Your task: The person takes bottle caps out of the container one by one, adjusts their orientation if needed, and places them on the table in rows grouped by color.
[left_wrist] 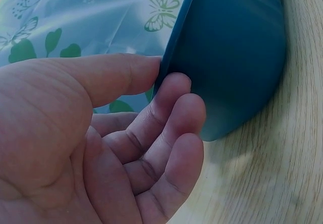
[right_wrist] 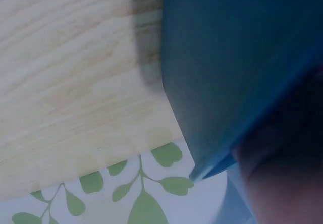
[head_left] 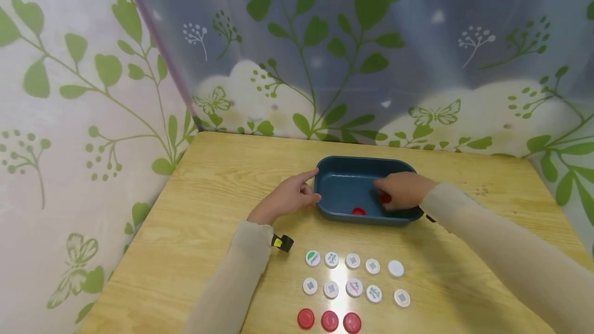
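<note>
A dark blue rectangular basin [head_left: 345, 189] sits on the wooden table. At its left end, my left hand [head_left: 290, 197] touches the rim with extended index finger and thumb; the other fingers are loosely curled against the outer wall, as the left wrist view shows. My right hand [head_left: 402, 189] reaches inside the right part of the basin, fingers curled down round a red bottle cap [head_left: 385, 198], which they partly hide. Another red cap [head_left: 358, 211] lies on the basin floor by the near wall. In the right wrist view, the basin wall [right_wrist: 222, 72] hides most of that hand.
In front of the basin, several white printed caps [head_left: 354, 287] lie in two rows. Nearer still is a row of three red caps [head_left: 329, 320]. A leaf-patterned cloth [head_left: 315, 76] hangs behind and beside the wooden table [head_left: 185, 231].
</note>
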A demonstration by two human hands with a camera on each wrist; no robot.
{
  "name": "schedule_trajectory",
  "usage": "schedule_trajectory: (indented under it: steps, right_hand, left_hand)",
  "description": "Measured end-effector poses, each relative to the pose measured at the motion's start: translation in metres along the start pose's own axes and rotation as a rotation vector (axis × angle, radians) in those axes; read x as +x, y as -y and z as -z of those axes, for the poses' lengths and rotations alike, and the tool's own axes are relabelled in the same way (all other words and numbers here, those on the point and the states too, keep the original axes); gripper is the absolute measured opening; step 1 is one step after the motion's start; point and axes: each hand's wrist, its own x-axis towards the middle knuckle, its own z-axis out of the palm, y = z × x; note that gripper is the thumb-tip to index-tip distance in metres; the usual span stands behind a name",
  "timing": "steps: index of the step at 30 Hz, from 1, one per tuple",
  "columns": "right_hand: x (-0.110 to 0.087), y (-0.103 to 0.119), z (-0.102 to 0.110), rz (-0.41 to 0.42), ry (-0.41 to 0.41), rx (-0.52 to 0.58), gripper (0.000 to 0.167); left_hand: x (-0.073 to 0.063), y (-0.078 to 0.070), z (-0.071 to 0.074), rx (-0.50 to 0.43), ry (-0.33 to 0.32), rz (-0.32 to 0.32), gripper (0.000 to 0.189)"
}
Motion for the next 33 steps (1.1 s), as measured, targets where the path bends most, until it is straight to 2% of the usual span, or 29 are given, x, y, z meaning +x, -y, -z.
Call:
schedule_trajectory:
  steps: [4, 7, 12, 19, 26, 33]
  right_hand:
    - [0.006, 0.0, 0.001, 0.048, -0.087, -0.039, 0.016]
    - [0.01, 0.002, 0.002, 0.081, -0.126, -0.015, 0.016]
    - [0.013, 0.004, 0.004, 0.06, -0.118, 0.054, 0.022]
    - [0.014, -0.001, 0.004, 0.11, -0.132, -0.037, 0.026]
    - [0.015, -0.009, 0.001, 0.073, -0.148, 0.005, 0.031]
    - [0.017, -0.017, 0.004, 0.052, -0.184, 0.009, 0.03]
  left_hand:
    - [0.0, 0.0, 0.0, -0.016, 0.008, 0.003, 0.078]
    - [-0.001, 0.0, -0.001, -0.017, 0.012, 0.003, 0.078]
    - [-0.001, 0.0, -0.002, -0.009, 0.001, -0.004, 0.078]
    - [-0.001, 0.001, -0.004, 0.011, -0.033, -0.004, 0.075]
    - [0.0, 0.005, -0.007, 0.052, -0.088, -0.008, 0.063]
    - [0.001, 0.005, -0.002, 0.112, -0.075, -0.049, 0.082]
